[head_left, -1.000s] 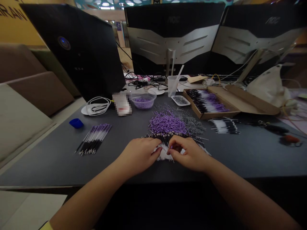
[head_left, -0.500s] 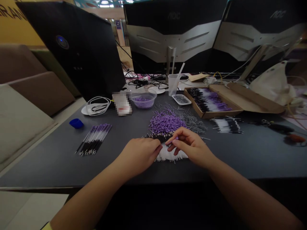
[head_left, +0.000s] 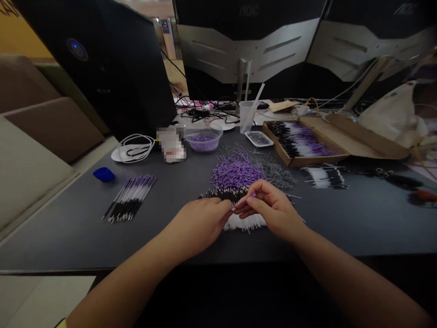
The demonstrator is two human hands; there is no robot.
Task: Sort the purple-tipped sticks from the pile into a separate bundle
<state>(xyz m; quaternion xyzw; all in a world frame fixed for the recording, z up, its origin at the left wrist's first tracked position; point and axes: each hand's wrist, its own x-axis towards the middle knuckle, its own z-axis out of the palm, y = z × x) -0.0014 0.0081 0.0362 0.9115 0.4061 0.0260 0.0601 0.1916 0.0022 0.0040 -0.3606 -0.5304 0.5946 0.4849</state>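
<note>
My left hand [head_left: 205, 221] is closed in a pinch, and a whitish end of what looks like a thin pen refill shows at its fingertips. Facing it, my right hand [head_left: 269, 205] pinches a small purple plastic stick [head_left: 241, 202] between thumb and fingers. The two sets of fingertips almost meet, and whether the pieces touch I cannot tell. Beneath both hands lies a row of black-and-white refills [head_left: 246, 222] with metal tips pointing away from me. Just beyond is a heap of purple sticks [head_left: 237, 171], with grey sticks [head_left: 276, 173] beside it.
Purple-ended refills [head_left: 131, 198] lie bunched at left near a blue cup-like piece [head_left: 104, 174]. A clear bowl [head_left: 205, 141], a white tray [head_left: 259, 139] and a plastic cup [head_left: 246, 117] stand behind. At right are an open carton [head_left: 314, 159], white sticks [head_left: 326, 176] and pliers-like tools [head_left: 399, 181].
My hands have come closer together, closing the gap between the purple stick and my left fingertips. The camera view has shifted slightly.
</note>
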